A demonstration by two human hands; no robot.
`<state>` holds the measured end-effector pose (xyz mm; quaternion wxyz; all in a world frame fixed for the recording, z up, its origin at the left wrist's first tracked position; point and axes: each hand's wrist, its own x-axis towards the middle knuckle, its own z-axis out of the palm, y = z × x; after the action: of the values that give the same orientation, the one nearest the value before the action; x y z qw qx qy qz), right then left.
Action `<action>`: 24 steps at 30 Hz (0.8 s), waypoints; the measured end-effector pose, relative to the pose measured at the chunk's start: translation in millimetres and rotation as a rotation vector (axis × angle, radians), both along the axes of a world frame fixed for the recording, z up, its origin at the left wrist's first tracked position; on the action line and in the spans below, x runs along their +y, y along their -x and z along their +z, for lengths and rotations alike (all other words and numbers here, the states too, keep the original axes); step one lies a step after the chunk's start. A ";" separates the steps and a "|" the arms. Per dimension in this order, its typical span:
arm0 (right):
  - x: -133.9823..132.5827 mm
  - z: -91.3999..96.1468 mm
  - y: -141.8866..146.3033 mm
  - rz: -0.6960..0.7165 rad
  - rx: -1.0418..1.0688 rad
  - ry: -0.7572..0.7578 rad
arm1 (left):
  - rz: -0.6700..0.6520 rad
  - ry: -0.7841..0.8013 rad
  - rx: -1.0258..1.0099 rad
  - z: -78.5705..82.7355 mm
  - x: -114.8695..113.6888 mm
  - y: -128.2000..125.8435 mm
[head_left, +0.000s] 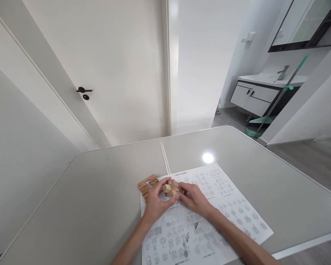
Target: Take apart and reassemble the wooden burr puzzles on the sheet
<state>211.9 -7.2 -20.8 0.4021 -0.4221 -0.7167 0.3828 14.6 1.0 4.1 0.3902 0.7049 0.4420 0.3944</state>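
Note:
A small wooden interlocking puzzle (pixel 171 188), star-like with pale faceted blocks, is held between both hands just above a printed sheet. My left hand (pixel 156 202) grips its left side, thumb at the near face and fingers at the far side. On the right side, my right hand (pixel 193 197) pinches it with thumb and fingertips; part of the puzzle is hidden there. The printed sheet (pixel 176 235) carries many small grey diagrams and lies under both forearms. Close behind my left hand rests a brown wooden piece with slots and markings (pixel 148 184), partly covered by that hand.
The grey table (pixel 99 198) has a white edge and a seam (pixel 164 156) running away from me. A light glare sits at the right. Beyond stand a closed door (pixel 121 73), a sink cabinet (pixel 253 95) and a green broom with dustpan (pixel 264 121).

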 end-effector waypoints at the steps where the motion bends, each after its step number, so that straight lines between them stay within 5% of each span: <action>1: -0.3 -0.7 -0.1 -0.020 -0.015 -0.013 | -0.004 0.002 -0.004 -0.2 0.2 0.1; 13: -3.7 13.7 -3.3 0.169 0.220 0.223 | -0.055 0.125 -0.016 -3.3 6.4 8.6; 20: 3.4 13.3 -11.1 0.492 0.390 0.458 | -0.218 0.200 -0.155 2.4 6.8 11.0; 24: 4.2 14.0 -12.5 0.511 0.441 0.475 | -0.295 0.230 -0.182 5.1 6.1 10.3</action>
<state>224.4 -3.0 -6.8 0.3295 -0.2192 -0.5868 0.7065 4.2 7.1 9.2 0.5599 0.6744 0.3389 0.3419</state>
